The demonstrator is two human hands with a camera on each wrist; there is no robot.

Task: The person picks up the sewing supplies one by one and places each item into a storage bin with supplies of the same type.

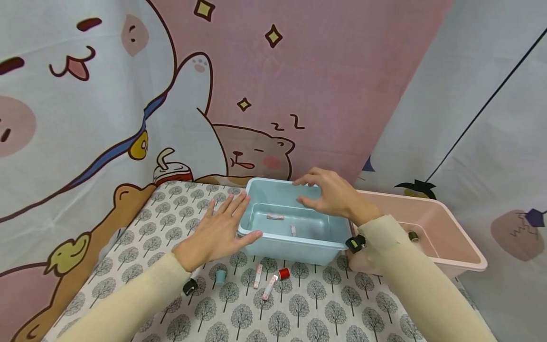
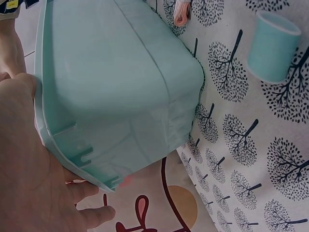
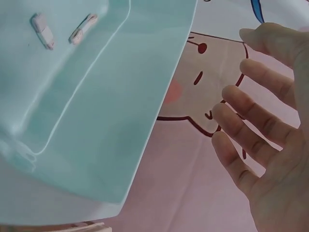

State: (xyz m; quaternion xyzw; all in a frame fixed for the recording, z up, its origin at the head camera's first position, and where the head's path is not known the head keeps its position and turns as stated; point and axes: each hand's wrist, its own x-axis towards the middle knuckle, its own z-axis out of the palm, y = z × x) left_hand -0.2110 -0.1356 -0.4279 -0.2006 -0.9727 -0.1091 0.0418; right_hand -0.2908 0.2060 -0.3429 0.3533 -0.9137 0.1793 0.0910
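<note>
A light blue plastic bin [image 1: 286, 249] stands on the table, with two small banded skeins of thread, one skein [image 1: 275, 217] near its far side and another skein [image 1: 293, 231] closer to the front. My left hand [image 1: 220, 232] is at the bin's left rim, fingers straight and spread; in the left wrist view the rim [image 2: 42, 111] runs along the palm side. Over the bin's right part in the head view, my right hand [image 1: 331, 194] holds nothing, its fingers loosely bent. The right wrist view shows those fingers [image 3: 246, 104] apart from the bin wall.
A pink bin [image 1: 459, 237] adjoins on the right, a dark green spool [image 1: 413, 236] inside. In front of the blue bin lie a red spool [image 1: 284, 273] and two skeins [image 1: 258, 276]; a light blue spool [image 1: 220, 277] stands left of them. Printed cloth hangs behind.
</note>
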